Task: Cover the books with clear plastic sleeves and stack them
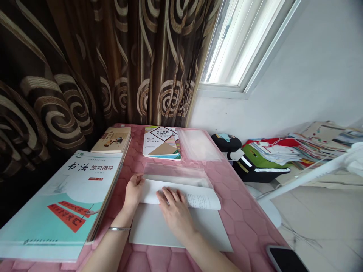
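My left hand (134,190) grips the left edge of a white paperback booklet (181,193), which is curled over with its printed pages showing. My right hand (176,213) presses down on the booklet with spread fingers. The far end of the booklet meets the mouth of a clear plastic sleeve (176,174), and I cannot tell whether it is inside. Beneath my hands lies a flat white sheet (181,230). A silver bangle (119,228) circles my left wrist.
A pink quilted mat (246,230) covers the table. On it are a calligraphy workbook (59,204), a small book (110,139), a Chinese-language book (161,143), another plastic sleeve (198,145) and a phone (286,258). Papers and a black bag (261,170) lie to the right.
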{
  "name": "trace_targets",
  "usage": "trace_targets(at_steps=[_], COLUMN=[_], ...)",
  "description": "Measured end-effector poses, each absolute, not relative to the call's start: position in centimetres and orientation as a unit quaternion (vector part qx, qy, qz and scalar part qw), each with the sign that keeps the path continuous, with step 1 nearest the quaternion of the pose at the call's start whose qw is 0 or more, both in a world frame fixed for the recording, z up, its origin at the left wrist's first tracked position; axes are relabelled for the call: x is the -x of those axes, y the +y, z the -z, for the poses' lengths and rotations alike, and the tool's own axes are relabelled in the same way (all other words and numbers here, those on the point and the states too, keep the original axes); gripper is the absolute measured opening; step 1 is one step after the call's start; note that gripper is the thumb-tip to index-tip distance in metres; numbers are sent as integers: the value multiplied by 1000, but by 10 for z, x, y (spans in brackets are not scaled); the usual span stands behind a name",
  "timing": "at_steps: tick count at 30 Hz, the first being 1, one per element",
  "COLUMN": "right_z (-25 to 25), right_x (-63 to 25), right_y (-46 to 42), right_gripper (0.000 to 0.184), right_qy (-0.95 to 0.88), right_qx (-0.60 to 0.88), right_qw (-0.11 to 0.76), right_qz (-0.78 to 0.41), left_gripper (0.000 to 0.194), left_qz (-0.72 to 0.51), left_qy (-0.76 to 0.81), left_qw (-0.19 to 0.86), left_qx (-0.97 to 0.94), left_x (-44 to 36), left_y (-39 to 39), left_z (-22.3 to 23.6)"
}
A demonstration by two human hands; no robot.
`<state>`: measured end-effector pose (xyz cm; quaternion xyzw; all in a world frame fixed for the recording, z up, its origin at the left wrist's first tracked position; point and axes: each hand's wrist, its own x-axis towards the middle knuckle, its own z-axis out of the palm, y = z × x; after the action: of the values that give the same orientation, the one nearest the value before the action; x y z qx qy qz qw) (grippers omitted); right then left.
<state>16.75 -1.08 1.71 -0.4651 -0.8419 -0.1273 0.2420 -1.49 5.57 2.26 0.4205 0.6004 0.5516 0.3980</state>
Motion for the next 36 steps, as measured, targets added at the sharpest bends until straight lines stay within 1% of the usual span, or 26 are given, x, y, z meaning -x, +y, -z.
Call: trace_targets(at_steps=[8,14,21,27,33,36], right_z=[-17,-22,-29,-32,-37,-36], right_x=[-171,-175,-178,-188,-193,-194], right_y=[-6,-3,-2,2,3,4], right_gripper=[36,35,37,37,33,33], right_qy=[-843,-851,-861,-862,-862,-865], right_qx=[460,450,441,438,431,428], right_qw=[261,259,244,247,264,262], right_qz=[95,72,72,60,31,26], left_gripper=[34,34,38,41,48,47], left_qz=[-553,-560,-560,-558,-572,-566], left_qy=[611,613,614,616,570,556], left_qw=[400,385,385,403,432,447], left_qx=[-400,-402,-401,-383,-402,-412], left_x=[15,16,18,16,8,9], left_y=[55,55,57,58,53,53], left_z=[-24,-26,-25,-26,-36,-36])
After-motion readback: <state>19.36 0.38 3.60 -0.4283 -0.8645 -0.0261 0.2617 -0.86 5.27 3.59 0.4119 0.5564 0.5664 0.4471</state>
